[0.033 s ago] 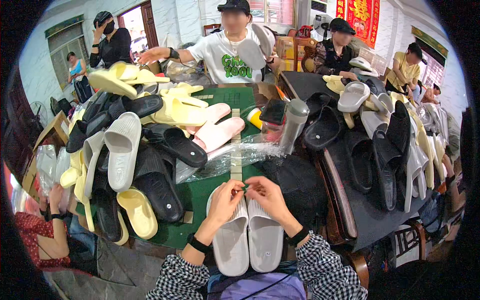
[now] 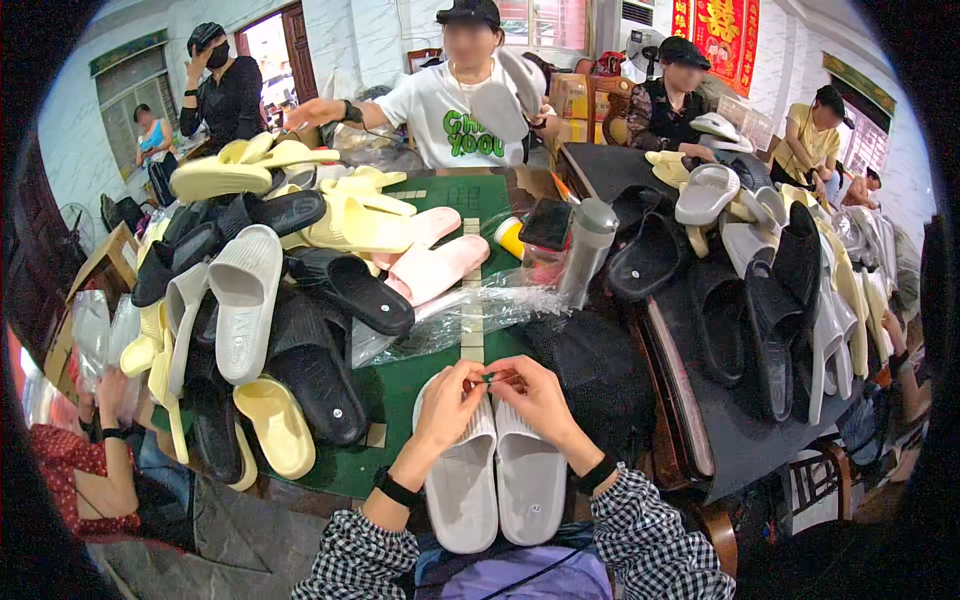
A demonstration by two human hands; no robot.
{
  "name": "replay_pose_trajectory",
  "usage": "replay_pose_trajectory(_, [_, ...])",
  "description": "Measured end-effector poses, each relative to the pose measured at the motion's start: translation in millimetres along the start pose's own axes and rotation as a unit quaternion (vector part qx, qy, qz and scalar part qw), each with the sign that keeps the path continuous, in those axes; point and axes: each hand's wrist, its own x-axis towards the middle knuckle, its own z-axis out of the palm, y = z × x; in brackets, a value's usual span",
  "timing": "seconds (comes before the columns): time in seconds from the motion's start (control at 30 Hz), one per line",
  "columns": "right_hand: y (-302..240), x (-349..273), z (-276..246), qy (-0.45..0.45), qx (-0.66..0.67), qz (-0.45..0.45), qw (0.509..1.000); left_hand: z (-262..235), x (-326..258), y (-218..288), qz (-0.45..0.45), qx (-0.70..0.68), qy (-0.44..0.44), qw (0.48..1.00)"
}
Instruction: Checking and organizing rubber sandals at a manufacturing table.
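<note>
- A heap of black, white and yellow slippers point(image 2: 270, 300) covers the green table point(image 2: 400, 385) on the left.
- The left hand point(image 2: 447, 405) pinches a small green item point(image 2: 489, 377), too small to identify, with closed fingertips.
- A pair of white slippers point(image 2: 497, 475) lies flat under both hands at the table's near edge.
- The right hand point(image 2: 537, 398) pinches the same item, fingertips touching the left's.
- A grey bottle point(image 2: 587, 250) stands further back on the right.
</note>
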Motion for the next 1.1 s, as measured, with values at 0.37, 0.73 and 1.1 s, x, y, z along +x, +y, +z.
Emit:
replay_pose_trajectory(0.37, [-2, 3, -1, -0.013, 0.035, 0.047, 0.998, -2, 1, 3, 0.005, -0.014, -0.027, 1.0])
replay_pose_trajectory(0.73, [-2, 3, -1, 0.013, 0.065, 0.082, 0.994, 0, -2, 5, 0.073, 0.045, 0.001, 0.996])
replay_pose_trajectory(1.1, [8, 3, 0, 0.013, 0.127, 0.079, 0.989, 0, -1, 8, 0.075, 0.008, 0.02, 0.997])
